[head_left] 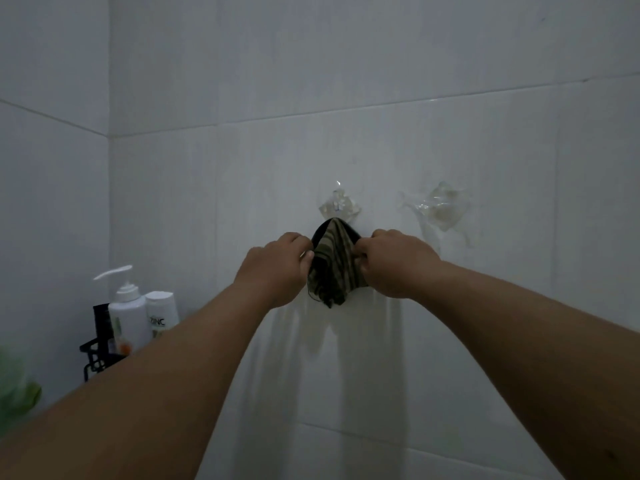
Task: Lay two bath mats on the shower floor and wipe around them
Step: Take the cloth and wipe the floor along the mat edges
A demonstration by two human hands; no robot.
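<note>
A small striped green and dark cloth (334,263) hangs from a clear adhesive hook (339,205) on the white tiled wall. My left hand (277,268) pinches the cloth's left edge with its fingers curled. On the other side, my right hand (394,263) grips the right edge. Both arms reach up and forward toward the wall. No bath mat and no shower floor are in view.
A second clear hook (441,209) sticks to the wall to the right, with nothing on it. A black corner rack (93,355) at lower left holds a white pump bottle (128,317) and another white bottle (162,315). Something green and blurred (17,393) sits at the left edge.
</note>
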